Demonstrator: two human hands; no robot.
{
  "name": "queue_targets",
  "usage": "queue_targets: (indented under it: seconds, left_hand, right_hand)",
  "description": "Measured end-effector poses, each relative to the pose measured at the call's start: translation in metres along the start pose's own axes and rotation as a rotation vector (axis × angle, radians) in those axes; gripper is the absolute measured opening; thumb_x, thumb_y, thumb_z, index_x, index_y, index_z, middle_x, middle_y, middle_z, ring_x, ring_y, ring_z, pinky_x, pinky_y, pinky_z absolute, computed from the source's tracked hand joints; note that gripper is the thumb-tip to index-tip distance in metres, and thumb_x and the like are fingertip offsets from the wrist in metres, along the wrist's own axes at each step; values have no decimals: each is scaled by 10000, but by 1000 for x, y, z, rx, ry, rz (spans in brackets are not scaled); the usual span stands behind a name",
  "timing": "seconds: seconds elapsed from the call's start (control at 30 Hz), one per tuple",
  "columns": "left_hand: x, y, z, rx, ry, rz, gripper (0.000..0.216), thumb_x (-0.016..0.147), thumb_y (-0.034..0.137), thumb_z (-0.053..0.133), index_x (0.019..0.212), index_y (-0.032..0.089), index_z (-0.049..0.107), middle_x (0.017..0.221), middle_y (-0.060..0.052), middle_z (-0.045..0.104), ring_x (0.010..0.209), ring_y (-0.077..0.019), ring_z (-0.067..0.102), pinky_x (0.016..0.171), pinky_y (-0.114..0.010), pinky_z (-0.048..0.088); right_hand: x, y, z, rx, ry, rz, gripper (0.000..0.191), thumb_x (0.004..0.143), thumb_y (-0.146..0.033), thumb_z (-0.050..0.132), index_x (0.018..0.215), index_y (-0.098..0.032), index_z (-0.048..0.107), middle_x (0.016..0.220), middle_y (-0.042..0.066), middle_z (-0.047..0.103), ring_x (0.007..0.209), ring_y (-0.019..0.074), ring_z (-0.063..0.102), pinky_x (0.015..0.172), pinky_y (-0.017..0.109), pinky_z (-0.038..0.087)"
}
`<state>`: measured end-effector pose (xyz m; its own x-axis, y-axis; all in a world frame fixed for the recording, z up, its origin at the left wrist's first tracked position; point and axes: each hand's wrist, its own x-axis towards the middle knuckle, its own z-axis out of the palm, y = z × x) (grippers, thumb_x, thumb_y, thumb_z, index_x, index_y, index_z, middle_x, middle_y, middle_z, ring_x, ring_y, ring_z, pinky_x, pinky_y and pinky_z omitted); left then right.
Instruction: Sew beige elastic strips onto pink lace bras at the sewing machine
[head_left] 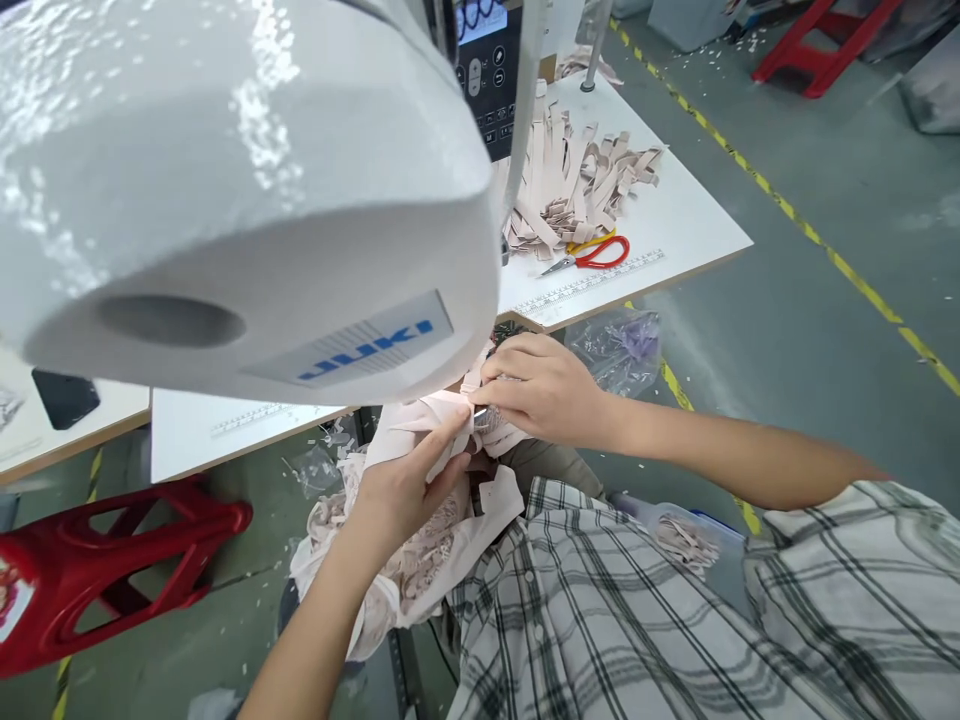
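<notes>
My left hand [409, 480] pinches a pale pink fabric piece [420, 420] from below, fingers closed on its edge. My right hand [544, 385] grips the same fabric from the right, fingers curled, with a small metal tool, perhaps snips, at its fingertips [480, 412]. Both hands meet just under the head of a white sewing machine [225, 180], below the table edge. More pink lace fabric [420, 560] lies in a bundle on my lap under the left hand.
A white table [690, 220] holds a heap of pink strips [577, 180] and red-handled scissors [592, 255]. The machine's control panel [487, 70] is behind. A red stool [97, 560] lies at left; a plastic bag [622, 345] hangs by the table.
</notes>
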<state>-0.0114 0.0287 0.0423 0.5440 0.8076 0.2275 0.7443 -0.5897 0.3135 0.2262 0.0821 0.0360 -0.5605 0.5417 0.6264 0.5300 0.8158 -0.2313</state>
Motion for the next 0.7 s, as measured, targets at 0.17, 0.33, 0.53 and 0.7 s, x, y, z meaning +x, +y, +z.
queue_targets:
  seconds: [0.17,0.33,0.53,0.7]
  left_hand:
    - [4,6,4,81,25,-61,403,965,329,533,1366,322,569,979,8,773,605,-108,660,525,-188,435]
    - [8,19,2,53,-23,-170,397,933,320,573,1329,300,591,1110,-9,765,630,-119,688,518,-198,450]
    - [8,23,6,-37,-44,-204,449,941,325,568,1385,269,538,1236,-50,726,756,-146,718,585,-205,480]
    - [9,31,5,76,-47,-250,412,964,333,525,1372,294,562,982,1,778,548,-105,629,456,-201,352]
  right_hand:
    - [7,11,-5,402,-188,286,217,953,-224,522,1057,-212,711,940,17,724,850,132,627,751,259,448]
    - [19,18,-9,567,-298,428,154,881,-218,594,913,-214,745,939,-10,759,776,98,640,706,218,418]
    - [20,14,-10,464,-276,421,166,847,-174,578,869,-211,738,888,-19,759,762,101,644,655,208,392]
    - [10,7,-9,265,-170,268,201,937,-207,530,975,-214,728,906,16,745,840,128,654,689,230,437]
